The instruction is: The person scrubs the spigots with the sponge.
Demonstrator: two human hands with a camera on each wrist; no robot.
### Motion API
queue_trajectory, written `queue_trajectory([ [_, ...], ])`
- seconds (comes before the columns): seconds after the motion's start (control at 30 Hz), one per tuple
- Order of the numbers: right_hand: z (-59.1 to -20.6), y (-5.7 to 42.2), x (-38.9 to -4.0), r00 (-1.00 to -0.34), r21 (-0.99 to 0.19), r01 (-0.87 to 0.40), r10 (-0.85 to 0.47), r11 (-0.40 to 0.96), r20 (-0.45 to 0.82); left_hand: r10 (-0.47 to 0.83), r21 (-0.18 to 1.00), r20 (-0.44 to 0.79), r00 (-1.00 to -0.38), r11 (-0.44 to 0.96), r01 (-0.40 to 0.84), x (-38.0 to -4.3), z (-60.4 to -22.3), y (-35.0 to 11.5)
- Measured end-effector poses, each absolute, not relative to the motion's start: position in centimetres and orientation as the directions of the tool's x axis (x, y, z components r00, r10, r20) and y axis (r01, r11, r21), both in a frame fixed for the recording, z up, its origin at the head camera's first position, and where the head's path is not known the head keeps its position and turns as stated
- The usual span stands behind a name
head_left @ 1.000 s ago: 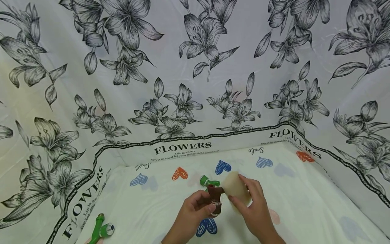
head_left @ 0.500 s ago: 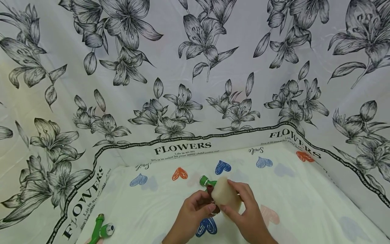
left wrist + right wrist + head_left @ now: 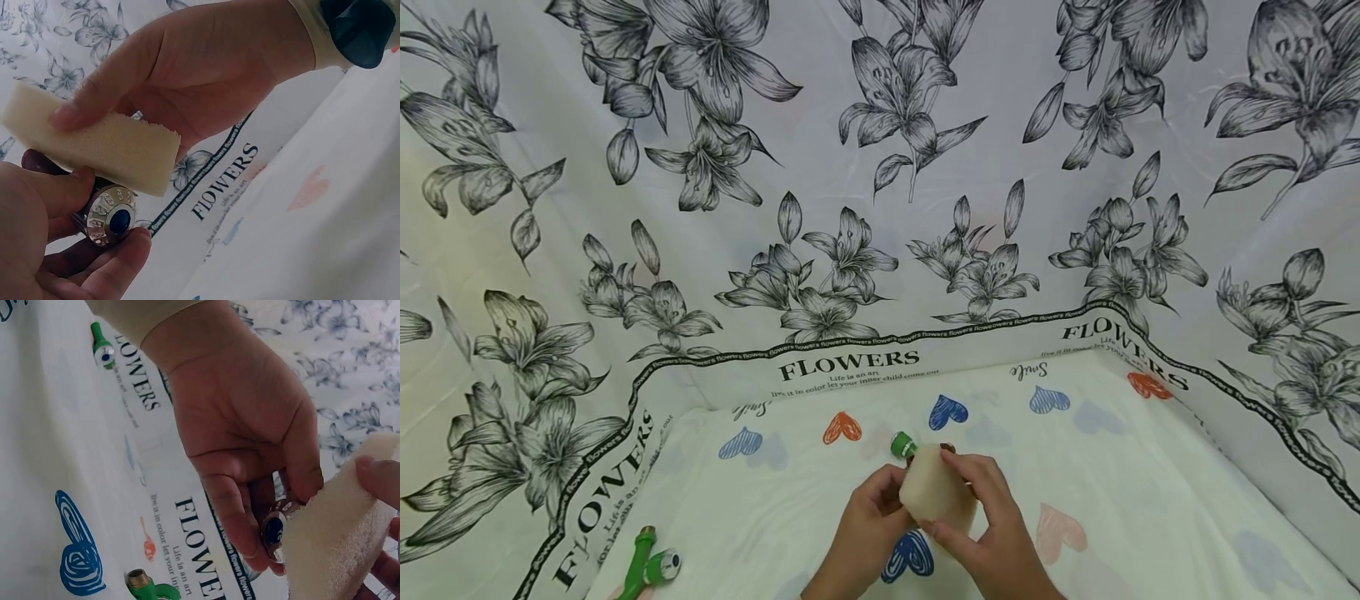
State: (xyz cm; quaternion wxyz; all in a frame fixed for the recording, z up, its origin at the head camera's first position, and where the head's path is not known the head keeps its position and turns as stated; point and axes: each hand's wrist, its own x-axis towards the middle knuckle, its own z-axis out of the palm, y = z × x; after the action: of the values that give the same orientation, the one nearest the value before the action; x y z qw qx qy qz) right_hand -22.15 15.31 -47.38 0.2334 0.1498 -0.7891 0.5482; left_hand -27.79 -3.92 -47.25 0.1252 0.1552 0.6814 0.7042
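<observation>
1. Pinching the tap (image 3: 111, 215), the left hand (image 3: 872, 521) holds it above the cloth (image 3: 760, 517).
2. Right hand (image 3: 992, 529) pinches the sponge (image 3: 936, 492) close against the tap.
3. Pressing the sponge hard could twist the tap loose.

Rough porous sponge (image 3: 115, 145), shiny metallic tap knob (image 3: 112, 215), matt cloth (image 3: 775, 500)

The person's forearms (image 3: 1026, 579) slant inward, hands close together. I can see the left hand (image 3: 871, 518) curled in a grip, fingers bent; just beside it, the right hand (image 3: 991, 515) pinches, its thumb (image 3: 70, 116) set opposite its fingers.
</observation>
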Motion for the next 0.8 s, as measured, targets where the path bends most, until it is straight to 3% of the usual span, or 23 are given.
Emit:
queue_trajectory([
  [0.47,-49.2,17.7,-23.7,-0.845,-0.780,-0.389,0.146,0.491,0.514,0.478,0.992,0.048,-0.877,-0.127,-0.014,-27.3,-46.7,-4.4],
  [0.63,-49.3,18.3,-24.1,-0.864,-0.827,-0.313,0.220,0.467,0.452,0.477,0.986,0.053,-0.877,-0.164,-0.030,-27.2,-46.6,-4.5],
  [0.8,-49.1,17.7,-23.7,-0.894,-0.862,-0.286,0.207,0.419,0.397,0.471,0.981,0.063,-0.880,-0.190,-0.031,-27.2,-46.6,-4.4],
])
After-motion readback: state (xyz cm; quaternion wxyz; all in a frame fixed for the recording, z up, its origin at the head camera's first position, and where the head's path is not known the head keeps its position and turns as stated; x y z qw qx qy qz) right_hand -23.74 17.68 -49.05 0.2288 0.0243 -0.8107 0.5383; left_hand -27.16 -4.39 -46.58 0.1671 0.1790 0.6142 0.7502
